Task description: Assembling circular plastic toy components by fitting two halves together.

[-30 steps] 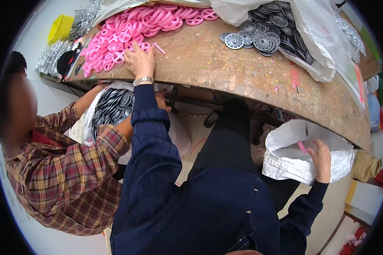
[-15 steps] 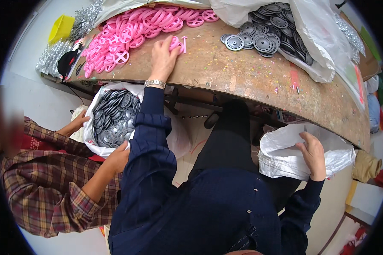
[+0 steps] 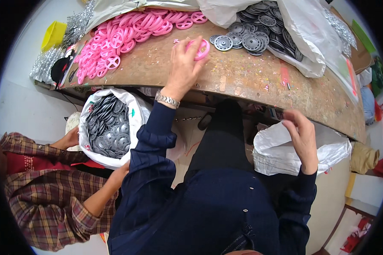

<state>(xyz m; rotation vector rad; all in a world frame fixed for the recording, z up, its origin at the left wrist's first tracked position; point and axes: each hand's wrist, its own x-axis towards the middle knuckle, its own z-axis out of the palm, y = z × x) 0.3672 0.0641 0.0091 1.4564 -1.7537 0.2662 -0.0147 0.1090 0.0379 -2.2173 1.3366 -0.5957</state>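
Observation:
My left hand [image 3: 184,70], with a metal watch on its wrist, is just over the near part of the table. Its fingers and thumb are closed on a pink plastic wheel [image 3: 207,50], part of which they cover. To the left is the big heap of pink spoked wheels [image 3: 134,30]; a small pink piece [image 3: 175,41] shows beside my fingers. Grey ridged discs [image 3: 251,41] lie to the right of the held wheel. My right hand [image 3: 303,138] is raised above a white woven sack [image 3: 270,159], fingers and thumb apart, with nothing seen in it.
The brown wooden table [image 3: 242,72] curves across in front, strewn with coloured specks. At my left, a co-worker in a plaid shirt [image 3: 42,199] holds a white sack [image 3: 138,112] of grey discs. White plastic sheeting [image 3: 300,38] partly covers the discs on the table.
My left hand has moved right and nearer, away from the pink heap, carrying a pink wheel. My right hand has risen a little. The co-worker's sack tilts more upright.

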